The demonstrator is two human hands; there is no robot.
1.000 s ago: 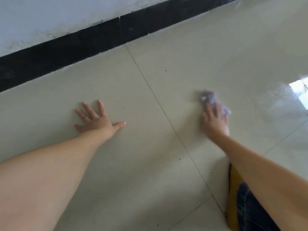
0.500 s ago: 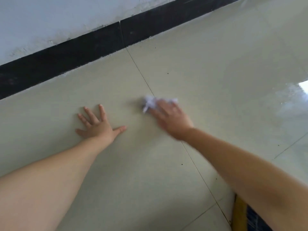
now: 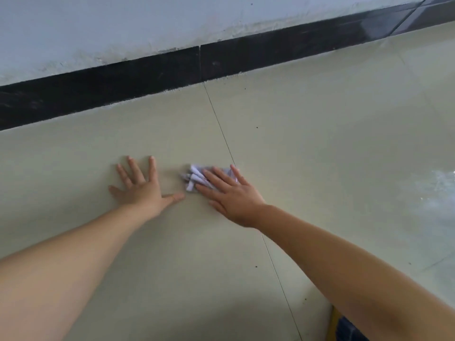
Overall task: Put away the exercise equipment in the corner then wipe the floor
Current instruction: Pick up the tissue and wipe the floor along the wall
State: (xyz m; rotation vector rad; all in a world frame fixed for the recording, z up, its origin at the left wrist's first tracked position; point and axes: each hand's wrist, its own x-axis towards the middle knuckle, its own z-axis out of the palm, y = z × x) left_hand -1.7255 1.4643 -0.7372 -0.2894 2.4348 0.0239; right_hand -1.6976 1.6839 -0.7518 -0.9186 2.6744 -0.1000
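Here | right hand presses, fingers straight, on crumpled white tissue wad | left hand flat, spread on beige tiled floor | wad probably light, soft, tearable; best pressed at its centre

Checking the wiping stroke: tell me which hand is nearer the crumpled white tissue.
Right. The right hand presses flat on the crumpled white tissue; the left hand rests on the floor beside it, apart.
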